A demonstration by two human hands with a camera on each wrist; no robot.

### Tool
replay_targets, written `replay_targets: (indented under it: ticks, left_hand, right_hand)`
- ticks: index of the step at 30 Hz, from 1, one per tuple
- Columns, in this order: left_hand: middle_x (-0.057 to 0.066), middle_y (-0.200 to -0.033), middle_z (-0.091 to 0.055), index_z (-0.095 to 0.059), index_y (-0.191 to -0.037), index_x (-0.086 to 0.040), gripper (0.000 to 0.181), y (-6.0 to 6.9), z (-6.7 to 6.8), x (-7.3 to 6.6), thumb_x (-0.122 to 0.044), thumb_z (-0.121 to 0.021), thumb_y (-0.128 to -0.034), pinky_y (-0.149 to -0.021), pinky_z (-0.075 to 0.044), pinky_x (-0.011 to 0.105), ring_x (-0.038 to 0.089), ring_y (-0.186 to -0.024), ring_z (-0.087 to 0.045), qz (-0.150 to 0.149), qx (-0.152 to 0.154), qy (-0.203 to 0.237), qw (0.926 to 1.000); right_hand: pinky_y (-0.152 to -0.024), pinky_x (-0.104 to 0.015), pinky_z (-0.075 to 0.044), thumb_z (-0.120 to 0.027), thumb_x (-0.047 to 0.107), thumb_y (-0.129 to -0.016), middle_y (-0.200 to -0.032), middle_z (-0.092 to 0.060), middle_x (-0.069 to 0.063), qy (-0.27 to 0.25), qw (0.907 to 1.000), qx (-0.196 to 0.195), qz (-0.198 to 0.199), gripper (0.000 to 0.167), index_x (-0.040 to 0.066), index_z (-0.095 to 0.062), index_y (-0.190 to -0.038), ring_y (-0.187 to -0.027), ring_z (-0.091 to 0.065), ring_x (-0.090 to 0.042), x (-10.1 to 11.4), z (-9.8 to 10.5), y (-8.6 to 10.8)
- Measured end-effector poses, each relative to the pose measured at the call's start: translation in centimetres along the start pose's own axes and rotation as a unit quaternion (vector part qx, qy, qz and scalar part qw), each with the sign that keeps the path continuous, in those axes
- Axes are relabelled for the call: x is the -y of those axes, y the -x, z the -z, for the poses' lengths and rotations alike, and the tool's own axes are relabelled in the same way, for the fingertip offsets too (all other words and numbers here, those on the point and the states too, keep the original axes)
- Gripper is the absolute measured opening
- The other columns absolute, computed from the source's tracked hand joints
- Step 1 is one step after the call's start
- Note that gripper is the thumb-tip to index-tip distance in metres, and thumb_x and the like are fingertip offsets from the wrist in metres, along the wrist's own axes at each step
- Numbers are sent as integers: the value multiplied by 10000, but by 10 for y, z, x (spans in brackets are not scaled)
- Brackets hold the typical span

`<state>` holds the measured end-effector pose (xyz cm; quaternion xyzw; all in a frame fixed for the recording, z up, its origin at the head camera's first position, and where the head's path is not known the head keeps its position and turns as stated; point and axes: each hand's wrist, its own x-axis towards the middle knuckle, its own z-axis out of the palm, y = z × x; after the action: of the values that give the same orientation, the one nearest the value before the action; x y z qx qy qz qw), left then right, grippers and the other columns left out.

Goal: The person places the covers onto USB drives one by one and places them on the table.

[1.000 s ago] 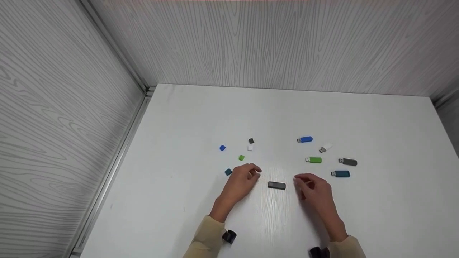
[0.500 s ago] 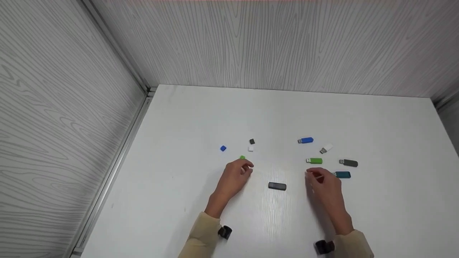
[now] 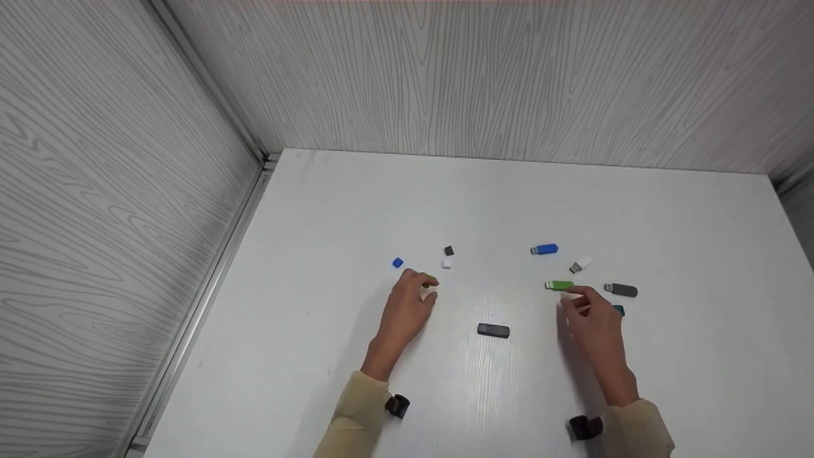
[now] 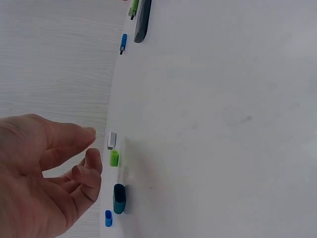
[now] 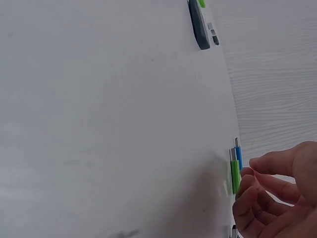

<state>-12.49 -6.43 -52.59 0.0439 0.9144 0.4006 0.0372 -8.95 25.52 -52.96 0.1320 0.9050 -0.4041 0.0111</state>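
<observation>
My left hand (image 3: 407, 305) hovers with fingers loosely bent over the green cap (image 4: 114, 158), mostly hidden by the fingers in the head view. A teal cap (image 4: 119, 199) shows only in the left wrist view. Blue (image 3: 397, 263), white (image 3: 447, 264) and black (image 3: 449, 250) caps lie beyond the left hand. My right hand (image 3: 596, 324) hangs beside the green USB stick (image 3: 558, 286), fingertips close together, with nothing visible between them. It partly covers a teal USB stick (image 3: 619, 310). Between the hands lies a dark grey capped USB stick (image 3: 493, 331).
Blue (image 3: 545, 249), white (image 3: 581, 264) and dark grey (image 3: 621, 290) uncapped USB sticks lie around the green one. All rest on a white table (image 3: 267, 356), bounded by a wood-grain panel (image 3: 445, 76) at the back and another panel (image 3: 95, 191) on the left.
My left hand has moved left and away from me, from beside the teal cap to the green cap. The right hand has moved right and forward to the green USB stick.
</observation>
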Motion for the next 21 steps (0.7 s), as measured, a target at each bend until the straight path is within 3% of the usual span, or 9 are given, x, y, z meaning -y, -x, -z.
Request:
replay_targets:
  ticks: [8, 21]
  left_hand:
    - [99, -1144, -653, -731, -1214, -88, 220, -3, 3, 1, -67, -687, -999, -905, -552, 413, 225, -1029, -642, 370, -170, -188, 9990]
    - [109, -1180, -645, -713, -1248, -122, 244, -12, 3, 6, -91, -682, -1008, -884, -562, 444, 262, -1065, -669, 257, -12, -432, 9987]
  right_hand:
    - [-701, -206, -484, -585, 195, -1062, -1143, -698, -237, 103, 9999, -77, 43, 444, 38, -555, -1477, -978, -669, -301, -1, -1, -3]
    - [-712, -304, -467, -494, 199, -1062, -1105, -690, -246, 208, 9996, 138, -112, 543, 47, -438, -1581, -885, -612, -273, 0, -3, -14]
